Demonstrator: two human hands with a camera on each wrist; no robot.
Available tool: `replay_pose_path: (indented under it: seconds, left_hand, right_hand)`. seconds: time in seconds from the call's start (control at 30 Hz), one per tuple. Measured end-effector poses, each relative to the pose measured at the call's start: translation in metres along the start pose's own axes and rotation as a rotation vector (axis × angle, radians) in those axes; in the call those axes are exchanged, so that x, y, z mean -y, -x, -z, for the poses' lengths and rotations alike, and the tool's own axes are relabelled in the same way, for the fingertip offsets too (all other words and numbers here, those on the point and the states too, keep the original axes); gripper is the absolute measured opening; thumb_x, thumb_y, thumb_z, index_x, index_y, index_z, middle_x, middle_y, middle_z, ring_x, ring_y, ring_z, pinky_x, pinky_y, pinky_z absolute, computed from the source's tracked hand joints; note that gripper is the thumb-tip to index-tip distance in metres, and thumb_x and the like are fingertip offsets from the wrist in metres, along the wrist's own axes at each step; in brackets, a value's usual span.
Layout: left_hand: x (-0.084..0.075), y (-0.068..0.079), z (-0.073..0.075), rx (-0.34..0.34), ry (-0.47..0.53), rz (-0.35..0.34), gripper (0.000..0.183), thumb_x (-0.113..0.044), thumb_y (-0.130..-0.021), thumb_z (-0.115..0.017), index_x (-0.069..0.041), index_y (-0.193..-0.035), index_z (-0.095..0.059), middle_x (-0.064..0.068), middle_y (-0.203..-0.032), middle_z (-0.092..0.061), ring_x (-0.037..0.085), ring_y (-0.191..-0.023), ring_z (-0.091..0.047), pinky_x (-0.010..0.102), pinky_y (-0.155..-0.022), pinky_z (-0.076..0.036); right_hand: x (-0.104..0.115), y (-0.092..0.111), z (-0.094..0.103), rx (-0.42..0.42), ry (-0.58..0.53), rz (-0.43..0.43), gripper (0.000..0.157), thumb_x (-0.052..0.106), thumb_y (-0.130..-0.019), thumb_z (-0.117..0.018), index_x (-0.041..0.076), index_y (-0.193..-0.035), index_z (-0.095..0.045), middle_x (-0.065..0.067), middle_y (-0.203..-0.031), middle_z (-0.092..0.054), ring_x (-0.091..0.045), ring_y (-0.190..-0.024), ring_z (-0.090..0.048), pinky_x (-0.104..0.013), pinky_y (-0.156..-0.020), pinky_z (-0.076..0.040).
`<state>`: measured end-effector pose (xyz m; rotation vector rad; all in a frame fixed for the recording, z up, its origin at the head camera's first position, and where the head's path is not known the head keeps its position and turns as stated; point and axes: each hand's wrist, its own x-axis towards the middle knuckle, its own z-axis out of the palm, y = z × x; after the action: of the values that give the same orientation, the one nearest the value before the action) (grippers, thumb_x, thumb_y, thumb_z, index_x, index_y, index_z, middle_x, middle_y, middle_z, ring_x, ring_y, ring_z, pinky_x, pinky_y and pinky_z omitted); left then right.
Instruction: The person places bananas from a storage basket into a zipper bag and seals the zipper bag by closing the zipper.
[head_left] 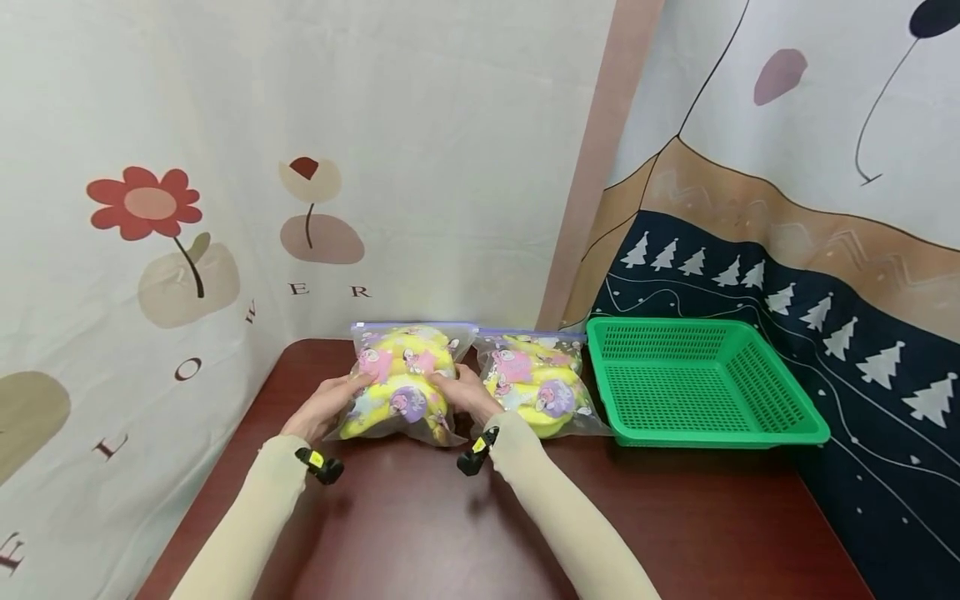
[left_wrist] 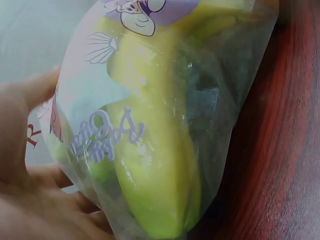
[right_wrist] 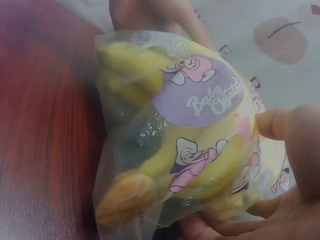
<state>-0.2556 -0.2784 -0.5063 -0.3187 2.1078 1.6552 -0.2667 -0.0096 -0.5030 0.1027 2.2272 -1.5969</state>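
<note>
A clear zip bag of bananas [head_left: 411,383], printed with cartoon figures and a purple disc, is held between both hands near the table's back edge. My left hand [head_left: 327,406] grips its left side, thumb on the front face. On the opposite side my right hand [head_left: 467,395] holds it, thumb in front and fingers behind. Through the plastic, green-tipped yellow bananas [left_wrist: 152,170] show in the left wrist view. The right wrist view shows an orange-yellow rounded piece [right_wrist: 127,195] in a lower corner. Close to the right hand lies a second similar zip bag [head_left: 536,383].
A green plastic basket [head_left: 716,437] with perforated walls stands on the right side of the reddish-brown table [head_left: 420,533], next to the second bag. A printed cloth [head_left: 450,167] hangs behind and beside the table.
</note>
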Motion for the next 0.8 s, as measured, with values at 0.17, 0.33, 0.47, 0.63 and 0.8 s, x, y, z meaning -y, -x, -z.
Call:
replay_pose_path:
  seconds: [0.17,0.33,0.47,0.63,0.8]
  left_hand:
    - [0.003,0.001,0.0,0.086,0.03,-0.033,0.076,-0.054,-0.095,-0.067,-0.002,-0.145,-0.042,-0.002,-0.105,-0.067,0.01,-0.092,-0.066,0.026,-0.08,-0.057]
    - [0.002,0.005,-0.001,0.051,-0.029,-0.005,0.078,-0.059,-0.094,-0.066,-0.003,-0.144,-0.045,-0.002,-0.105,-0.066,0.01,-0.091,-0.064,0.027,-0.079,-0.056]
    - [0.001,0.009,-0.001,0.024,-0.083,0.033,0.078,-0.061,-0.093,-0.065,-0.004,-0.142,-0.045,-0.002,-0.104,-0.066,0.011,-0.09,-0.063,0.028,-0.079,-0.054]
    - [0.0,0.01,0.0,0.016,-0.091,0.055,0.078,-0.06,-0.094,-0.065,-0.004,-0.143,-0.043,-0.001,-0.106,-0.065,0.012,-0.092,-0.063,0.028,-0.079,-0.054]
    - [0.001,0.01,0.0,0.027,-0.1,0.04,0.085,-0.062,-0.093,-0.065,-0.003,-0.148,-0.038,0.004,-0.116,-0.064,0.014,-0.099,-0.063,0.03,-0.083,-0.055]
  right_hand:
    - [-0.002,-0.001,-0.001,0.009,0.067,0.009,0.069,0.055,-0.094,-0.066,0.007,-0.142,-0.05,-0.012,-0.129,-0.062,-0.023,-0.103,-0.063,-0.037,-0.084,-0.056]
    - [0.002,0.001,-0.002,-0.006,0.116,-0.009,0.089,0.056,-0.096,-0.063,0.0,-0.157,-0.032,-0.021,-0.159,-0.042,-0.038,-0.14,-0.048,-0.053,-0.117,-0.042]
    - [0.005,0.005,-0.004,0.001,0.168,-0.019,0.094,0.056,-0.098,-0.06,-0.002,-0.16,-0.021,-0.023,-0.167,-0.026,-0.043,-0.153,-0.029,-0.055,-0.125,-0.029]
    - [0.008,0.008,-0.005,0.006,0.22,0.0,0.095,0.057,-0.099,-0.058,-0.003,-0.161,-0.019,-0.023,-0.167,-0.025,-0.042,-0.154,-0.028,-0.053,-0.126,-0.028]
    - [0.011,0.015,-0.001,0.019,0.261,0.034,0.094,0.054,-0.098,-0.06,0.001,-0.162,-0.017,-0.023,-0.164,-0.033,-0.041,-0.151,-0.035,-0.053,-0.124,-0.032]
